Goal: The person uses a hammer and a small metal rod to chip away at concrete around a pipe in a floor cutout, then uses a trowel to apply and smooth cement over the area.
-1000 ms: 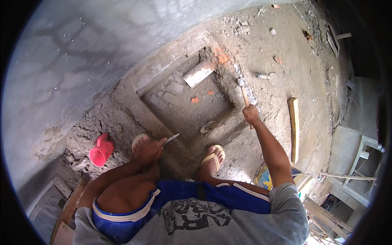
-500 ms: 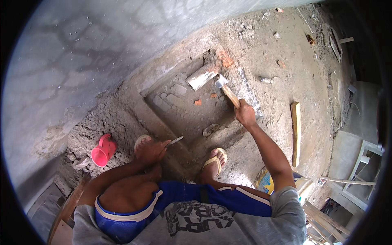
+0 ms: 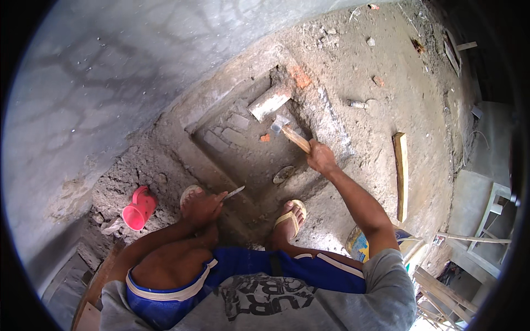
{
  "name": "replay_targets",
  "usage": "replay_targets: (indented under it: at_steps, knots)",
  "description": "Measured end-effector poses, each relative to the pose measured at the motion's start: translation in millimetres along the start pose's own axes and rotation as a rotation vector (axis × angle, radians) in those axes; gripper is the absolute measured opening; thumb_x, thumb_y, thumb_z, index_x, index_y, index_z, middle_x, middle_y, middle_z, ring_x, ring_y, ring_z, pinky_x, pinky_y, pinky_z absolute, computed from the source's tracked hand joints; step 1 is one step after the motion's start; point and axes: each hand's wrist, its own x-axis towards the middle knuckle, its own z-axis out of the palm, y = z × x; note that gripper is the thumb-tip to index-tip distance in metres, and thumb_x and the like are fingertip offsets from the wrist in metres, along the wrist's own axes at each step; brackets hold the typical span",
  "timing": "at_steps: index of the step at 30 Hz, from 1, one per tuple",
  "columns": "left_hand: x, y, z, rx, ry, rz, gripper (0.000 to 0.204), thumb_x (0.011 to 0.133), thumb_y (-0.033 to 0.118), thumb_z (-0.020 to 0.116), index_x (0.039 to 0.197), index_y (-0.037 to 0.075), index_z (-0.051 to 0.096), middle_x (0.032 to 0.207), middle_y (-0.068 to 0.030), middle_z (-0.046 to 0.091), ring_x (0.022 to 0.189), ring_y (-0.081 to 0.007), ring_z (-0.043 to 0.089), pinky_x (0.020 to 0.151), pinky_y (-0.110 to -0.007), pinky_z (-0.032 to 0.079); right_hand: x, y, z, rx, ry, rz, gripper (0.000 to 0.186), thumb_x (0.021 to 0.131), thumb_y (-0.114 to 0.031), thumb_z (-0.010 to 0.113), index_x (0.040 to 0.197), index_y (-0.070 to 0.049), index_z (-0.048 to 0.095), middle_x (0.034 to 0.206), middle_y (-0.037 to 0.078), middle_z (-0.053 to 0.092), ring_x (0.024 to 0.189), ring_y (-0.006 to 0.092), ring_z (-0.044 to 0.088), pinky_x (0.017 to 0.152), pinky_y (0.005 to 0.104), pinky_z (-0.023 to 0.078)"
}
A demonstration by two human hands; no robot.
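Note:
My right hand [image 3: 322, 156] is closed around the wooden handle of a hammer [image 3: 296, 138]. The hammer's pale metal head is over a square pit [image 3: 218, 172] in the ground, just below the end of a whitish pipe [image 3: 269, 102] that juts in from the pit's far side. Down at my left foot, my left hand [image 3: 201, 208] grips a chisel [image 3: 235, 191], a thin flat metal tool whose tip points up and right over the pit's near edge. Grey brick pieces [image 3: 225, 135] and a small orange fragment [image 3: 265, 138] lie on the pit floor.
A red plastic mug [image 3: 139, 208] rests on loose rubble at left, beside a grey plastered wall [image 3: 94, 94]. To the right lie a wooden batten [image 3: 401, 176] and a small cylindrical piece [image 3: 357, 104]. A yellow-blue container [image 3: 359, 243] stands near my right elbow.
The hammer and my right hand have moved left and down, away from the pipe's side, over the pit. My left hand stays almost still with the chisel.

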Motion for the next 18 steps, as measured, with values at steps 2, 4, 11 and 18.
replay_targets:
  at_steps: [2, 4, 11, 18]
  knots:
    - [2.8, 1.1, 0.9, -0.024, -0.038, -0.032, 0.045, 0.097, 0.031, 0.050, 0.142, 0.021, 0.050, 0.103, -0.0108, 0.065, 0.095, -0.0397, 0.061, 0.087, -0.062, 0.043, -1.8, -4.3, -9.4, 0.010, 0.073, -0.049, 0.019, 0.086, -0.012, 0.058, 0.102, -0.004, 0.053, 0.090, 0.022, 0.068, 0.089, 0.0404, 0.066, 0.081, 0.0491, 0.053]
    - [2.5, 0.8, 0.8, 0.054, -0.056, -0.051, 0.046, 0.097, 0.031, 0.051, 0.142, 0.022, 0.050, 0.103, -0.0106, 0.065, 0.095, -0.0407, 0.061, 0.085, -0.064, 0.042, -6.4, -22.0, -31.4, 0.021, 0.163, -0.103, 0.016, 0.086, -0.011, 0.059, 0.099, -0.004, 0.054, 0.087, 0.022, 0.067, 0.085, 0.0395, 0.067, 0.077, 0.0484, 0.054]
    - [-1.3, -2.3, 6.6, 0.201, -0.066, -0.112, 0.046, 0.096, 0.034, 0.051, 0.141, 0.028, 0.051, 0.102, -0.0112, 0.065, 0.097, -0.0441, 0.060, 0.088, -0.067, 0.041, 9.1, -28.6, -59.3, -0.048, 0.547, -0.779, 0.018, 0.078, -0.009, 0.069, 0.089, -0.009, 0.054, 0.077, 0.011, 0.058, 0.065, 0.0251, 0.063, 0.058, 0.0390, 0.056]
    - [1.5, 17.6, -14.5, 0.216, -0.084, -0.190, 0.045, 0.097, 0.036, 0.049, 0.141, 0.030, 0.050, 0.102, -0.0110, 0.064, 0.097, -0.0432, 0.059, 0.089, -0.063, 0.042, 45.4, 40.6, -3.1, 0.153, 0.223, 0.150, 0.028, 0.086, -0.016, 0.060, 0.107, 0.003, 0.058, 0.095, 0.027, 0.068, 0.073, 0.0418, 0.069, 0.070, 0.0480, 0.057]
